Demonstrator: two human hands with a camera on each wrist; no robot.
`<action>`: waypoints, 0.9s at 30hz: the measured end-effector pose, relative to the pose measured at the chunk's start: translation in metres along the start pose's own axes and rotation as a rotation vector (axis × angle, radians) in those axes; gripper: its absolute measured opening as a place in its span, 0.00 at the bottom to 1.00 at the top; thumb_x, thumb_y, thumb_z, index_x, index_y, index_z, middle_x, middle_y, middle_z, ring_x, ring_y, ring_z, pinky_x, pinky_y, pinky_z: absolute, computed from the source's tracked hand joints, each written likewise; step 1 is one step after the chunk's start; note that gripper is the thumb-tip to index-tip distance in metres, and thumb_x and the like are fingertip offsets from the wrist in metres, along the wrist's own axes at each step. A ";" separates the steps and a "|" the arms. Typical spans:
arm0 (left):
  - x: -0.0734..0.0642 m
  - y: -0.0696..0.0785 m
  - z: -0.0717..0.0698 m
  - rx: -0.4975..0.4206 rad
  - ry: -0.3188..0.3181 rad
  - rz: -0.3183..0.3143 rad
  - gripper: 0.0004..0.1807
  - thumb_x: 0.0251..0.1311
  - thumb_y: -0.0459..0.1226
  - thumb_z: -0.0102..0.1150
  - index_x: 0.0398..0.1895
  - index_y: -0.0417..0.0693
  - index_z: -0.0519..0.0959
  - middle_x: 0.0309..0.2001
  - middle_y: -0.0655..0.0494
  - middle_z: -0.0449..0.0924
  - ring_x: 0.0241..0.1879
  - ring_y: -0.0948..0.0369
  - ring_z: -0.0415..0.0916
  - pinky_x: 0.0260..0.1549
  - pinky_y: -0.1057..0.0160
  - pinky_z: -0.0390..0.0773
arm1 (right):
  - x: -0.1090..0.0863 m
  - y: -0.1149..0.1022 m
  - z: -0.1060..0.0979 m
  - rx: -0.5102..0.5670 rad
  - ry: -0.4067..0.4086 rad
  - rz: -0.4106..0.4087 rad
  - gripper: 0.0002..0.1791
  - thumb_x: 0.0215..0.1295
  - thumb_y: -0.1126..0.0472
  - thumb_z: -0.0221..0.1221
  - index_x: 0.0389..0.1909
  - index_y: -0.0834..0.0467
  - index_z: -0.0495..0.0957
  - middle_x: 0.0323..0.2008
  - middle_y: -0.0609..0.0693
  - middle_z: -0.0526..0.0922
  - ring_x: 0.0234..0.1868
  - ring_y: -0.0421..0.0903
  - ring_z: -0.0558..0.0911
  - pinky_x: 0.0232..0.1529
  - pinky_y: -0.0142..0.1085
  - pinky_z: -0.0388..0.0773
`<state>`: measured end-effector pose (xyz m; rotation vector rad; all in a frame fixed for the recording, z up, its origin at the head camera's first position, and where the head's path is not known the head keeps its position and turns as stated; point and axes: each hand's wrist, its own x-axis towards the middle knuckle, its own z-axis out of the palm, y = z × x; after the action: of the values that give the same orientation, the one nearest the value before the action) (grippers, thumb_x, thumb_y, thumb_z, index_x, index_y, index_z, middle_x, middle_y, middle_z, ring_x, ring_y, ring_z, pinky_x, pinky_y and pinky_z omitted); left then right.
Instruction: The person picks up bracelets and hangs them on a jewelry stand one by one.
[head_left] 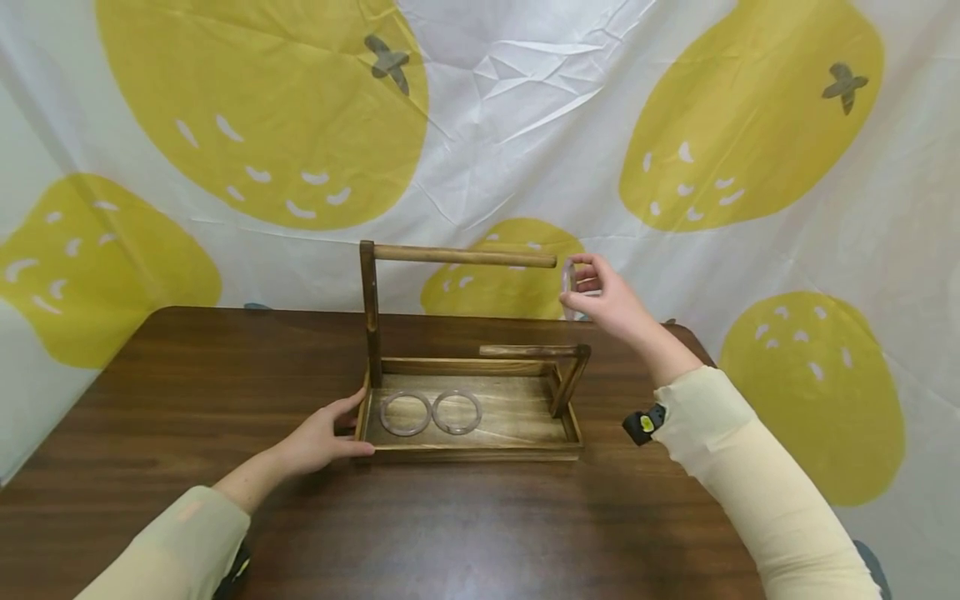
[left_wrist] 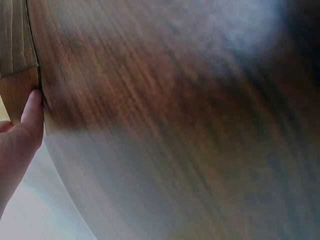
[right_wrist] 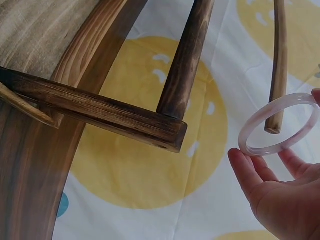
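A wooden bangle stand (head_left: pixel 480 451) with a tray base, a tall bar on the left and a short bar on the right rests on the table. My left hand (head_left: pixel 318 435) grips its left end, thumb against the front corner, as the left wrist view shows too. Between thumb and fingers my right hand (head_left: pixel 611 298) pinches a pale, translucent bangle (right_wrist: pixel 257 117), just off the free end of the tall bar (head_left: pixel 465 256). In the right wrist view the bar's tip shows through the ring. Two more bangles, one on the left (head_left: pixel 384 414) and one beside it (head_left: pixel 477 404), lie in the tray.
The short bar (head_left: pixel 517 351) points left from its post, below the right hand. A dark wooden table (head_left: pixel 187 383) carries the stand. Behind it hangs a white cloth (head_left: pixel 495 125) printed with yellow fruit.
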<state>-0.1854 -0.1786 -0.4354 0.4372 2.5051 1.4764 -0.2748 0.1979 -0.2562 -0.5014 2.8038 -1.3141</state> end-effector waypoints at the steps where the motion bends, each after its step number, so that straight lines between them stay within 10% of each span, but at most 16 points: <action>1: 0.000 0.000 0.000 -0.001 -0.001 0.001 0.52 0.50 0.39 0.69 0.71 0.32 0.47 0.69 0.28 0.49 0.60 0.38 0.65 0.53 0.54 0.79 | 0.001 0.000 0.000 0.003 0.005 -0.001 0.33 0.61 0.60 0.54 0.67 0.60 0.55 0.59 0.64 0.66 0.57 0.57 0.69 0.49 0.43 0.74; 27: -0.001 0.002 0.000 -0.025 -0.007 0.002 0.52 0.50 0.38 0.69 0.71 0.30 0.46 0.69 0.28 0.49 0.61 0.38 0.65 0.54 0.55 0.78 | 0.027 -0.008 -0.003 0.032 -0.009 -0.032 0.36 0.60 0.63 0.55 0.69 0.59 0.54 0.60 0.64 0.64 0.59 0.58 0.67 0.57 0.49 0.71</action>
<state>-0.1842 -0.1782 -0.4340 0.4403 2.4789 1.5025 -0.2983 0.1877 -0.2442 -0.5521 2.7738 -1.3567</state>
